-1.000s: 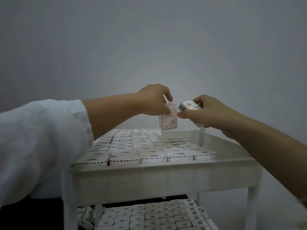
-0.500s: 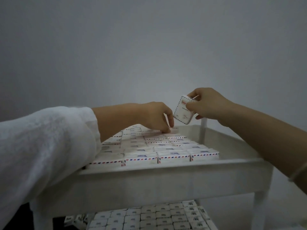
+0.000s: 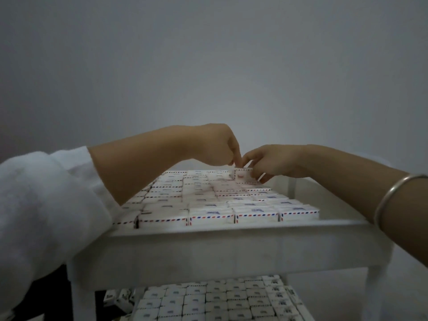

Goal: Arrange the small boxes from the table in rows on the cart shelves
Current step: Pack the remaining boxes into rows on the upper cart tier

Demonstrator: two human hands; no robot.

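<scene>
Nearest, at the bottom: lower rows [image 3: 208,304] of small boxes under the top shelf [image 3: 231,242], lying flat, cut off by the frame and too many to count. Above them, the front rim of that shelf, with one white sleeve [image 3: 46,205] covering its left corner and one bangle [image 3: 393,195] on the right wrist near its right end. Just behind the rim, a front row [image 3: 254,215] of five boxes side by side, four with striped fronts in full view, the fifth half hidden by the sleeve. Behind that, more rows running back edge to edge, the far ones too blurred to count. Right of the rows, a bare strip [image 3: 335,205] of shelf floor along the side wall, open as far back as can be seen. At the far right of the rows, one held box [image 3: 243,176], tilted up on edge and touching the boxes below it. Pinched at its right side by the curled fingers of the right hand [image 3: 273,163]. At its upper left corner, the downturned, curled fingertips of the left hand [image 3: 215,144]; cannot tell whether gripping or only touching. Beyond, one plain grey wall [image 3: 208,66]
</scene>
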